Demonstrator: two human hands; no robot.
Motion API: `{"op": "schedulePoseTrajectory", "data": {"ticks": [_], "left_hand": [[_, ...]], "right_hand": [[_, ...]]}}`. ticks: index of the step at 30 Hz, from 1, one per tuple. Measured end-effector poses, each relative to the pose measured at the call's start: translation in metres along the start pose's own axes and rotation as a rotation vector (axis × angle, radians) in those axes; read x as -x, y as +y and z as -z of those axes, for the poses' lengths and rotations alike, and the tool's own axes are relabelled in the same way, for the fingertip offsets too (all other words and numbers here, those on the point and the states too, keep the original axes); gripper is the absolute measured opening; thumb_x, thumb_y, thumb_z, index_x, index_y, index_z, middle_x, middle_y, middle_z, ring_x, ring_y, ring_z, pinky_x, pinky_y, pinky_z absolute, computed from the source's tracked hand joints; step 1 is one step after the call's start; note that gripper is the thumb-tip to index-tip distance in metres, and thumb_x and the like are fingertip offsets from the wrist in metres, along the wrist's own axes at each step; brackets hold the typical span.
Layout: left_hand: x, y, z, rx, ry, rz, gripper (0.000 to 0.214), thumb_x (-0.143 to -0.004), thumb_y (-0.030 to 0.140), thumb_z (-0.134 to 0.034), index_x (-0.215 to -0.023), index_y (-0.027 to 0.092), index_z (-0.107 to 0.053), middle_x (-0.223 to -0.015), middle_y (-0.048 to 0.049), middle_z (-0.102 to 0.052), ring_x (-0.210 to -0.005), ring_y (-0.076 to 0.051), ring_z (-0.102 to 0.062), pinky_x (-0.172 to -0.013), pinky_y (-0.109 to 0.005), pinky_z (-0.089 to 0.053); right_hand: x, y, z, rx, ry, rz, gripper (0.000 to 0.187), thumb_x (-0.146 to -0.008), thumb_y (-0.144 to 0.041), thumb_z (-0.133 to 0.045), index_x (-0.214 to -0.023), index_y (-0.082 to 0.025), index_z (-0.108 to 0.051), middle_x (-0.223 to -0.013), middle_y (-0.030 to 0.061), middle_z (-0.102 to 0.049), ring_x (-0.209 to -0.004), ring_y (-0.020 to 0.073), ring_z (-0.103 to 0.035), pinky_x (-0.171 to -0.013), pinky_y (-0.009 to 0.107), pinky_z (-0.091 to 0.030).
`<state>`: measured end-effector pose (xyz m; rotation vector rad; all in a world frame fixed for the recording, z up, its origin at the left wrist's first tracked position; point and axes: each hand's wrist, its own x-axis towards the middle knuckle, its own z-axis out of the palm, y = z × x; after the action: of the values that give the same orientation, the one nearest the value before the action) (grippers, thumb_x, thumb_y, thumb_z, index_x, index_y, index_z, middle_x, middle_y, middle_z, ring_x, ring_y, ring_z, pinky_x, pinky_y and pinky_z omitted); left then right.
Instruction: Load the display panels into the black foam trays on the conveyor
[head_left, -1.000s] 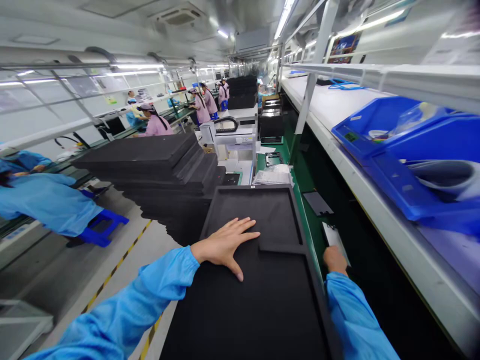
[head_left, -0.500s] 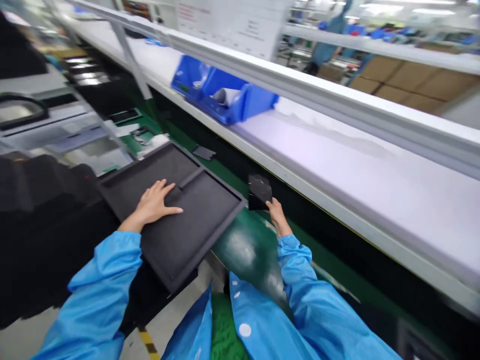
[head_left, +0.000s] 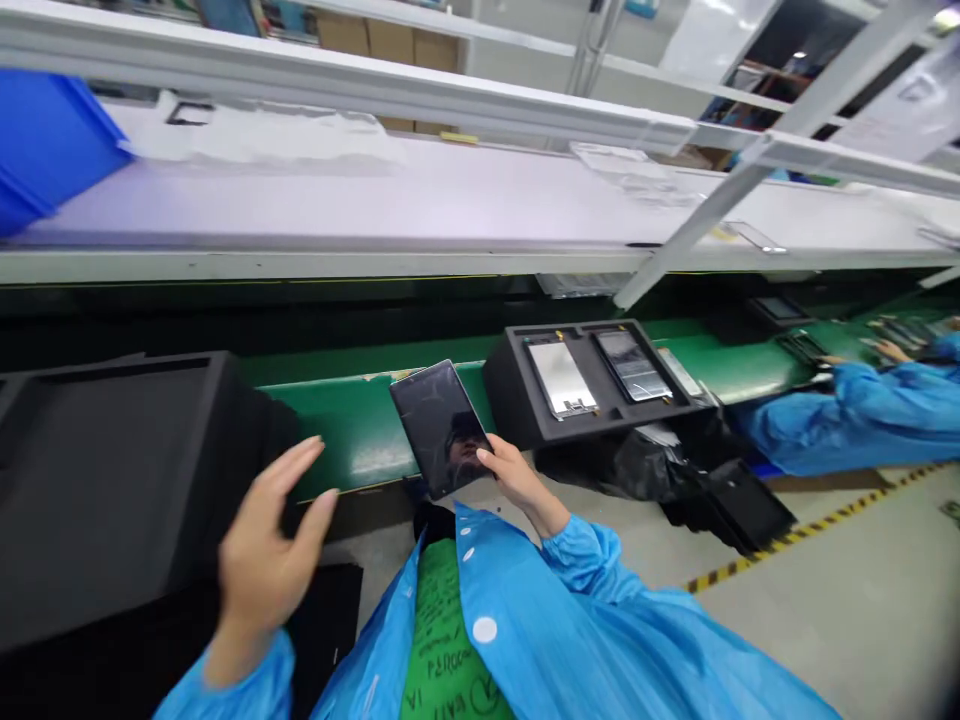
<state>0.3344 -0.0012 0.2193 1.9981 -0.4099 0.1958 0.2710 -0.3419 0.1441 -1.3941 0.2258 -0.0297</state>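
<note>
My right hand (head_left: 517, 482) grips the lower right edge of a dark, glossy tablet screen (head_left: 439, 425), thumb on its face, tilted in front of my body. Raised at the left, my left hand (head_left: 270, 550) holds nothing, thumb and fingers apart. Close by it lies a stack of black foam trays (head_left: 105, 480). To the right of the tablet screen, another black foam tray (head_left: 517, 400) bears a screen panel with a pale back (head_left: 561, 377) and a dark screen panel (head_left: 634, 365), each in its own compartment.
A green conveyor belt (head_left: 352, 430) runs across, under a white shelf (head_left: 465, 215) with a slanted post (head_left: 697, 235). A blue bin (head_left: 52, 150) stands at upper left. Black plastic bags (head_left: 652, 460) hang below the right tray. A co-worker's blue sleeve (head_left: 862, 410) reaches in at far right.
My view has swung to the right. My left hand has lifted off the black foam tray. My right hand has brought the tablet screen in front of my body.
</note>
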Motion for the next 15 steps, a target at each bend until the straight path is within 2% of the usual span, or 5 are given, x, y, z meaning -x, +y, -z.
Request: {"op": "schedulePoseTrajectory", "data": {"ticks": [2, 4, 8, 12, 15], "left_hand": [[-0.003, 0.009, -0.070, 0.339, -0.140, 0.225, 0.064, -0.085, 0.053, -0.072, -0.140, 0.024, -0.055, -0.143, -0.0143, -0.061, -0.131, -0.033, -0.060, -0.114, -0.055, -0.045], [-0.004, 0.012, -0.121, 0.643, -0.251, 0.442, 0.077, -0.075, 0.056, -0.081, -0.137, 0.020, -0.057, -0.142, -0.0183, -0.062, -0.128, -0.034, -0.063, -0.110, -0.052, -0.049], [0.007, 0.019, -0.168, 0.954, -0.448, 0.625, 0.068, -0.068, 0.047, -0.090, -0.125, 0.016, -0.068, -0.125, -0.0159, -0.073, -0.117, -0.032, -0.069, -0.102, -0.046, -0.055], [0.014, 0.036, -0.179, 0.846, -0.349, 0.470, 0.043, -0.073, 0.048, -0.088, -0.098, 0.015, -0.079, -0.096, -0.0104, -0.081, -0.094, -0.029, -0.076, -0.092, -0.044, -0.061], [0.007, 0.058, -0.184, 0.559, -0.271, 0.023, 0.024, -0.085, 0.040, -0.079, -0.093, 0.018, -0.081, -0.091, -0.0078, -0.081, -0.087, -0.026, -0.078, -0.086, -0.039, -0.063]], "right_hand": [[0.030, -0.004, 0.009, 0.030, 0.037, 0.050, 0.047, -0.086, -0.056, -0.072, -0.118, -0.021, -0.069, -0.116, 0.0053, -0.072, -0.107, 0.0221, -0.064, -0.100, 0.038, -0.048], [0.052, -0.007, 0.015, 0.067, 0.051, 0.084, 0.047, -0.089, -0.056, -0.071, -0.120, -0.021, -0.069, -0.115, 0.0048, -0.072, -0.107, 0.0212, -0.063, -0.100, 0.037, -0.048], [0.070, -0.006, 0.025, 0.089, 0.001, 0.098, 0.052, -0.089, -0.060, -0.068, -0.122, -0.020, -0.067, -0.105, 0.0034, -0.071, -0.096, 0.0194, -0.063, -0.092, 0.034, -0.051], [0.065, -0.016, 0.043, 0.239, -0.002, 0.170, 0.046, -0.093, -0.058, -0.063, -0.117, -0.019, -0.068, -0.100, 0.0029, -0.071, -0.092, 0.0181, -0.063, -0.089, 0.033, -0.052], [0.058, -0.040, 0.070, 0.366, 0.044, 0.252, 0.043, -0.093, -0.055, -0.065, -0.118, -0.021, -0.070, -0.117, 0.0064, -0.072, -0.108, 0.0214, -0.064, -0.100, 0.037, -0.049]]}}
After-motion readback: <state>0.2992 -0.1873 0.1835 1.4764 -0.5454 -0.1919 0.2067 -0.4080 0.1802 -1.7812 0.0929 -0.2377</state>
